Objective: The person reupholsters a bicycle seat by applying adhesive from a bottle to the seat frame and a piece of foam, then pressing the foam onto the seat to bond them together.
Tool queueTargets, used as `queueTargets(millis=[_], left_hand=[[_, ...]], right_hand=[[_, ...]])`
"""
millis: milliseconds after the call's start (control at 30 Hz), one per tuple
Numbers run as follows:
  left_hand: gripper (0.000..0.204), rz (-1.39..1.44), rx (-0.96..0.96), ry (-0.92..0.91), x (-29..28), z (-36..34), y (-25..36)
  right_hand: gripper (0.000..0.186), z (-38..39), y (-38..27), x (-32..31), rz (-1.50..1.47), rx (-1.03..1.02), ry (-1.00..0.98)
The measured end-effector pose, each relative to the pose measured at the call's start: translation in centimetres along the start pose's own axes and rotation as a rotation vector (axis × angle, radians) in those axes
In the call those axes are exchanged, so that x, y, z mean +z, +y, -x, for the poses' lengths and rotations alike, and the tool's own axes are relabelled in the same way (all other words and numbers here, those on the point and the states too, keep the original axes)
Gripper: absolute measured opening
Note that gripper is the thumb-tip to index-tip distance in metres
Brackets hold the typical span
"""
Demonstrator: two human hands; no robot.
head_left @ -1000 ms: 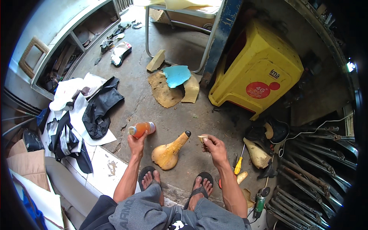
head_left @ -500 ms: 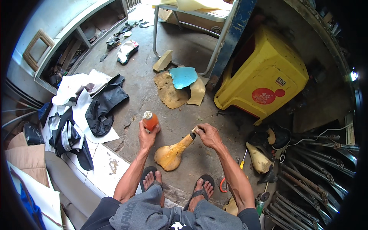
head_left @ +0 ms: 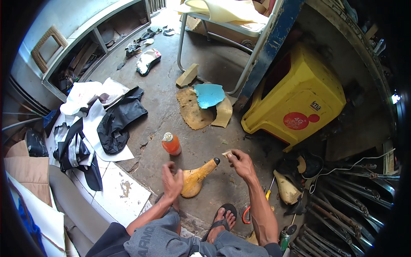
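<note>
A yellowish bicycle saddle [head_left: 193, 182], bare of any cover and with a dark nose tip, lies on the floor in front of my feet. My left hand [head_left: 172, 183] is beside its wide end, holding nothing, with fingers loosely apart. Whether it touches the saddle I cannot tell. Just beyond that hand stands an orange bottle [head_left: 172, 146] with a crusted pale top, upright on the floor. To the right of the saddle's nose, my right hand [head_left: 240, 162] pinches a small pale scrap of foam [head_left: 226, 153] between thumb and fingers.
Foam sheets [head_left: 195, 112] and a blue piece [head_left: 209, 95] lie ahead, near a metal-framed chair [head_left: 182, 47]. A yellow plastic stool [head_left: 299, 94] is at right. Black and white material [head_left: 117, 124] lies left. A screwdriver [head_left: 268, 193], another saddle [head_left: 286, 188] and metal tubes [head_left: 342, 214] flank my right arm.
My left hand has let go of the orange bottle and drawn back toward the saddle. My right hand has moved the foam scrap slightly away from the saddle's nose.
</note>
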State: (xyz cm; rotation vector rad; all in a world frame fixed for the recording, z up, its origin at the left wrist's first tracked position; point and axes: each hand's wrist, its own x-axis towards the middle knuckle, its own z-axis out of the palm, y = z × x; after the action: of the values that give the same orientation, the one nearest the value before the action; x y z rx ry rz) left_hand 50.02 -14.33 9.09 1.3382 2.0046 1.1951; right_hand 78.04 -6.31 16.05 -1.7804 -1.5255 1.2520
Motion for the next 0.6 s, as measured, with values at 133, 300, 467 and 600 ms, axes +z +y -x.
queueTargets(millis=[133, 300, 467, 600], left_hand=[[0.032, 0.111, 0.281, -0.327, 0.7, -1.3, 4.7], [0.024, -0.094, 0.512, -0.356, 10.0, -9.3, 8.9], [0.032, -0.601, 0.604, -0.107, 19.5, -17.3, 7.4], [0.029, -0.430, 0.328, -0.109, 19.7, -22.9, 5.7]], right_hand=[[0.032, 3.3, -0.5, 0.3, -0.240, 0.066, 0.036], [0.029, 8.0, 2.0, 0.3, -0.499, 0.167, 0.155], [0.028, 11.1, 3.6, -0.4, -0.608, 0.216, 0.198], [0.028, 11.9, 4.0, -1.1, -0.694, 0.214, 0.245]])
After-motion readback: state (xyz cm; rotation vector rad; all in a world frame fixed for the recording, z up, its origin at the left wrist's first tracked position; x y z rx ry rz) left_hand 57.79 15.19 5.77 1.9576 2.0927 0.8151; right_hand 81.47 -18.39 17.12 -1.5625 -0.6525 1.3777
